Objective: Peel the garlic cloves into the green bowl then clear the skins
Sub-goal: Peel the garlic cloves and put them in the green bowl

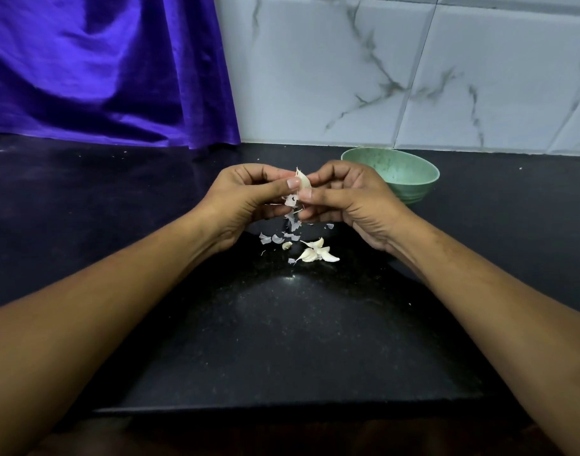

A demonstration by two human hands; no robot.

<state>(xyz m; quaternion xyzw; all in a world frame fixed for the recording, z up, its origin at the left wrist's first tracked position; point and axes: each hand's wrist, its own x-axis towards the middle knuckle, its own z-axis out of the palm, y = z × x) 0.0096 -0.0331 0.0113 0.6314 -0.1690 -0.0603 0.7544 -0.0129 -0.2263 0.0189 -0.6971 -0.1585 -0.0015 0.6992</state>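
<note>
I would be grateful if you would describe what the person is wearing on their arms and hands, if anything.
Both arms are bare: no sleeve shows on the left forearm or the right forearm up to the picture's edges. The left hand and the right hand wear no gloves, and no ring, watch or bracelet is visible. The left thumbnail is short and looks unpainted.

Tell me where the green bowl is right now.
In the head view, the green bowl stands on the black counter at the right rear, just behind the right hand and near the tiled wall.
</note>
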